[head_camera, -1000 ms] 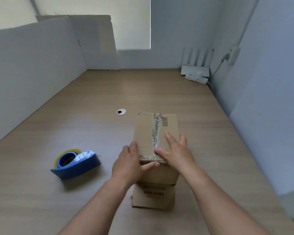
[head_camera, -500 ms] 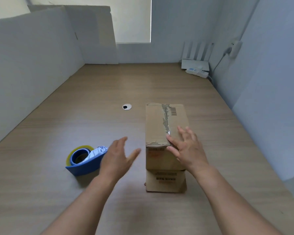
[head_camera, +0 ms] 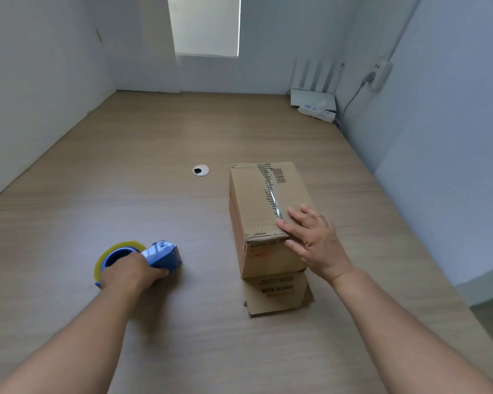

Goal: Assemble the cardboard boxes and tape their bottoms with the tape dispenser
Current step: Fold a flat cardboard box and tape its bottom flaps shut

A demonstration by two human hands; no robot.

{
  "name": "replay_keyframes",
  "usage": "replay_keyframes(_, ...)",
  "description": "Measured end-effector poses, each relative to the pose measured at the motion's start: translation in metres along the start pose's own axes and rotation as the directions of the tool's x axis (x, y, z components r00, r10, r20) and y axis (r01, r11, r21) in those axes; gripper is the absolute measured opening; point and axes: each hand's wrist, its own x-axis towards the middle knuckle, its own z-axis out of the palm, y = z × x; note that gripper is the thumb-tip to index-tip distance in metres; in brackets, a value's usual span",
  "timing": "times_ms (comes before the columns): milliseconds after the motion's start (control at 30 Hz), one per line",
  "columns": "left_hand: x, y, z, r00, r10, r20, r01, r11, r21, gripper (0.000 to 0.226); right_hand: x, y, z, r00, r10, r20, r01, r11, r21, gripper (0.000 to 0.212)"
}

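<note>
Wood-grain table (head_camera: 154, 143) w/ round grommet (head_camera: 201, 170). Behind grommet: bright window (head_camera: 208, 24). Far right of it: white router (head_camera: 313, 98) in corner. White panels (head_camera: 40, 81) left of it.

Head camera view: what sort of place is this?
Probably a small office corner used for packing: a wooden desk with a cable hole, a router and power strip at the back, and a cardboard box near a tape dispenser.

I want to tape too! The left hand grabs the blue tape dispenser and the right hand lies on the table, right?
No: the head view shows the right hand on the cardboard box. The left hand does grip the blue tape dispenser.
</note>
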Motion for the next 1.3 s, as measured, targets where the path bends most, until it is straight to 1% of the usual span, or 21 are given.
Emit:
replay_keyframes(67, 0.002, -0.003, -0.002, 1.000, 0.026, 0.004, -0.026, 1.000, 0.015, 0.045, 0.001, 0.000, 0.000, 1.000, 0.008, 0.006, -0.008, 1.000, 0.007, 0.047)
replay_keyframes(133, 0.000, -0.005, -0.006, 0.999, 0.054, -0.005, -0.054, 0.998, -0.022, 0.043, 0.000, -0.001, -0.003, 0.999, 0.011, 0.032, -0.012, 1.000, 0.016, 0.049)
replay_keyframes(267, -0.014, 0.009, -0.030, 0.985, 0.170, -0.006, -0.167, 0.966, -0.195, 0.040, 0.000, -0.003, -0.009, 0.995, 0.031, 0.096, -0.031, 1.000, 0.002, 0.057)
replay_keyframes(333, -0.029, 0.025, -0.049, 0.966, 0.259, 0.003, -0.240, 0.898, -0.368, 0.038, 0.001, -0.003, -0.012, 0.994, 0.024, 0.110, -0.022, 1.000, -0.020, 0.067)
replay_keyframes(400, -0.051, 0.042, -0.070, 0.931, 0.364, 0.005, -0.301, 0.776, -0.554, 0.030, 0.003, -0.002, -0.019, 0.985, 0.044, 0.168, -0.039, 0.999, -0.031, 0.080)
replay_keyframes(433, -0.062, 0.049, -0.080, 0.908, 0.418, 0.016, -0.322, 0.724, -0.610, 0.027, 0.005, -0.002, -0.024, 0.982, 0.050, 0.183, -0.047, 0.999, -0.021, 0.084)
replay_keyframes(467, -0.071, 0.056, -0.089, 0.882, 0.471, 0.023, -0.351, 0.688, -0.635, 0.028, 0.006, -0.003, -0.028, 0.982, 0.056, 0.182, -0.062, 0.998, 0.027, 0.085)
replay_keyframes(533, -0.086, 0.068, -0.104, 0.842, 0.539, 0.032, -0.399, 0.660, -0.636, 0.033, 0.010, -0.006, -0.041, 0.990, 0.088, 0.113, -0.112, 0.966, 0.232, 0.080)
replay_keyframes(567, -0.093, 0.073, -0.110, 0.828, 0.559, 0.038, -0.414, 0.655, -0.632, 0.037, 0.012, -0.008, -0.046, 0.991, 0.113, 0.064, -0.129, 0.919, 0.372, 0.074)
replay_keyframes(600, -0.097, 0.078, -0.115, 0.816, 0.577, 0.041, -0.428, 0.651, -0.627, 0.043, 0.014, -0.011, -0.052, 0.991, 0.133, 0.032, -0.131, 0.846, 0.517, 0.065)
replay_keyframes(667, -0.104, 0.087, -0.122, 0.793, 0.607, 0.053, -0.449, 0.642, -0.621, 0.052, 0.017, -0.019, -0.064, 0.991, 0.116, 0.064, -0.125, 0.650, 0.749, 0.053)
replay_keyframes(700, -0.106, 0.091, -0.125, 0.784, 0.619, 0.058, -0.459, 0.639, -0.617, 0.056, 0.018, -0.023, -0.069, 0.991, 0.087, 0.104, -0.135, 0.560, 0.818, 0.050)
replay_keyframes(733, -0.108, 0.096, -0.127, 0.776, 0.627, 0.064, -0.465, 0.638, -0.614, 0.059, 0.018, -0.027, -0.072, 0.989, 0.066, 0.132, -0.147, 0.499, 0.854, 0.046)
replay_keyframes(767, -0.109, 0.099, -0.129, 0.773, 0.631, 0.070, -0.468, 0.640, -0.609, 0.063, 0.019, -0.029, -0.074, 0.989, 0.059, 0.132, -0.144, 0.467, 0.872, 0.038)
replay_keyframes(833, -0.110, 0.105, -0.130, 0.765, 0.638, 0.084, -0.476, 0.648, -0.594, 0.067, 0.019, -0.033, -0.078, 0.993, 0.089, 0.072, -0.104, 0.444, 0.890, 0.015)
replay_keyframes(867, -0.109, 0.107, -0.131, 0.763, 0.639, 0.093, -0.476, 0.654, -0.587, 0.069, 0.019, -0.033, -0.079, 0.993, 0.110, 0.045, -0.088, 0.426, 0.900, 0.009)
replay_keyframes(933, -0.110, 0.109, -0.132, 0.761, 0.639, 0.110, -0.481, 0.671, -0.565, 0.074, 0.018, -0.031, -0.081, 0.991, 0.129, 0.025, -0.075, 0.398, 0.914, 0.008)
replay_keyframes(1033, -0.107, 0.113, -0.133, 0.749, 0.651, 0.120, -0.506, 0.680, -0.531, 0.092, 0.017, -0.030, -0.085, 0.993, 0.119, 0.022, -0.067, 0.387, 0.920, 0.008)
replay_keyframes(1133, -0.104, 0.117, -0.132, 0.745, 0.652, 0.139, -0.511, 0.692, -0.511, 0.084, 0.015, -0.033, -0.085, 0.987, 0.159, 0.026, -0.085, 0.382, 0.920, 0.012)
replay_keyframes(1200, -0.103, 0.118, -0.134, 0.731, 0.666, 0.149, -0.517, 0.683, -0.517, 0.089, 0.015, -0.033, -0.084, 0.977, 0.211, 0.021, -0.109, 0.412, 0.905, 0.015)
replay_keyframes(1300, -0.102, 0.117, -0.136, 0.686, 0.706, 0.175, -0.532, 0.651, -0.542, 0.095, 0.013, -0.029, -0.081, 0.954, 0.300, 0.003, -0.164, 0.513, 0.843, 0.018)
